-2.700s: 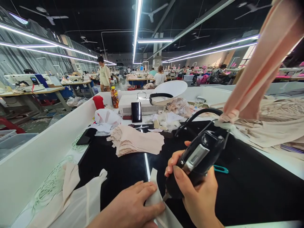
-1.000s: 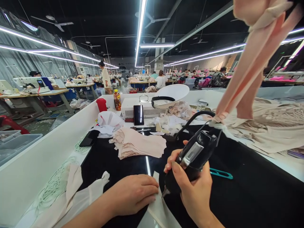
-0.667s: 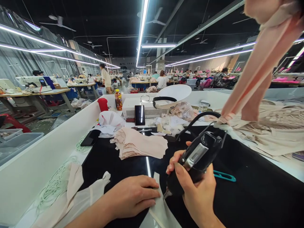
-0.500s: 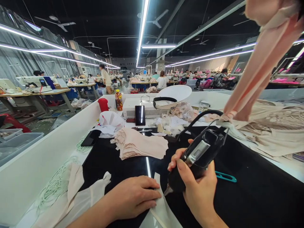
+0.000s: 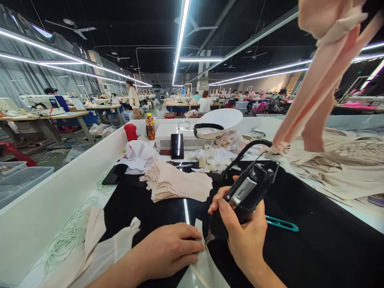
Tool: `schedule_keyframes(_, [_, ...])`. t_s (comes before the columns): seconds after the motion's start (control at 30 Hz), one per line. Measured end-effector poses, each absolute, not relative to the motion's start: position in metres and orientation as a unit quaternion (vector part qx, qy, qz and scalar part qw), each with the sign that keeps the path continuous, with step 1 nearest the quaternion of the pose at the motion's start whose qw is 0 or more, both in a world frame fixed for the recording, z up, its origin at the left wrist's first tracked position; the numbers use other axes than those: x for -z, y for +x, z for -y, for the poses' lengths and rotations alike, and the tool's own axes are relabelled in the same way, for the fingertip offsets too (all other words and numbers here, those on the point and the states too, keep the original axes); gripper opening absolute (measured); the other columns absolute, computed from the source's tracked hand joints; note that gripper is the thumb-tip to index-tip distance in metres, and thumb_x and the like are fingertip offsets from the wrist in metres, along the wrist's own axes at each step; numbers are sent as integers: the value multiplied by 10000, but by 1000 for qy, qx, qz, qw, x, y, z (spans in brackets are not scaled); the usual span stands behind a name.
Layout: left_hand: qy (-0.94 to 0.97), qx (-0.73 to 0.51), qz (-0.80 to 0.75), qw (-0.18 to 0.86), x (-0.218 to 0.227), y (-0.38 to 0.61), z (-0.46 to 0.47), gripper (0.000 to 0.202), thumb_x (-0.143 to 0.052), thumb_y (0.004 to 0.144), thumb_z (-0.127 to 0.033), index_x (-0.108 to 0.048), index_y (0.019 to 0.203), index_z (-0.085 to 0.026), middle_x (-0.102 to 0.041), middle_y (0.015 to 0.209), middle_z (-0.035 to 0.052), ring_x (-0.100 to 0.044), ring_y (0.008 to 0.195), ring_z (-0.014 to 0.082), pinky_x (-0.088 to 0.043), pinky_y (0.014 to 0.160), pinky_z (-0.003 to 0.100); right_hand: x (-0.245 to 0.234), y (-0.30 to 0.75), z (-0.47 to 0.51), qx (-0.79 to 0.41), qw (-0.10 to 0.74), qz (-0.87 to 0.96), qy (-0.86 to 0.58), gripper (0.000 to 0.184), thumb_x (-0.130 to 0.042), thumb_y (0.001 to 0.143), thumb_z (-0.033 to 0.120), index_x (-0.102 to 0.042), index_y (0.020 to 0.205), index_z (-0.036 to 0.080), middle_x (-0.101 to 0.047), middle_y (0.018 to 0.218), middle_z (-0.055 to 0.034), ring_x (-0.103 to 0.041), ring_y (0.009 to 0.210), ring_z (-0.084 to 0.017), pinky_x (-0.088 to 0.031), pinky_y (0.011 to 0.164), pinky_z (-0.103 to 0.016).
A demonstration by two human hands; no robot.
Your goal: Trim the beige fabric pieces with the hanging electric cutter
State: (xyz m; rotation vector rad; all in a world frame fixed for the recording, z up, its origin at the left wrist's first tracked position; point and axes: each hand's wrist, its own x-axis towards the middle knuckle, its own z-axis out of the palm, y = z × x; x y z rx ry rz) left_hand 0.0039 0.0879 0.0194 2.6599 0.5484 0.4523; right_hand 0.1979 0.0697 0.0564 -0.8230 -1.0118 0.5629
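Observation:
My right hand [image 5: 244, 224] is wrapped round a black corded hand tool [image 5: 252, 186] with a silver lever on its side. Its lower end points down to the table, close to a pale fabric strip [image 5: 207, 264]. My left hand [image 5: 169, 250] lies flat on that strip, fingers stretched out and pressing it down. The strip's narrow end sticks out past my fingertips. Knotted pink cloth strips [image 5: 312, 88] run from above to the top of the tool. The tool's working tip is mostly hidden.
A stack of beige fabric pieces [image 5: 177, 182] lies ahead on the black tabletop [image 5: 315, 192]. A teal slotted tool [image 5: 282, 223] rests right of my right hand. Green cord [image 5: 67, 236] and pale cloth lie left. A phone [image 5: 177, 146] leans against a white vented box [image 5: 163, 136].
My right hand and the black tool have shifted slightly left, and the hanging pink cloth has moved left too. My left hand stays on the strip.

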Motion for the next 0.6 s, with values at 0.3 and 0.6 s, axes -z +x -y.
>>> schedule_keyframes(0.3, [948,-171,-190,192,-20,4,-88,245,-592,1061,-242,-700,1280,-239,-700,1324,64,-691,1205,223,-552,1046,304,-58,196,-78,-264,770,457,-358,252,-800,892,237,-577,1003,276,-707,839,58,-662,586,-118,-585,587,-263])
schedule_keyframes(0.6, [936,-171,-212,221,-26,4,-87,249,-570,1079,-260,-718,1277,-243,-716,1320,56,-689,1211,205,-536,1066,303,-59,198,-80,-251,760,457,-389,260,-806,892,281,-582,1023,266,-708,837,54,-667,606,-134,-589,622,-279])
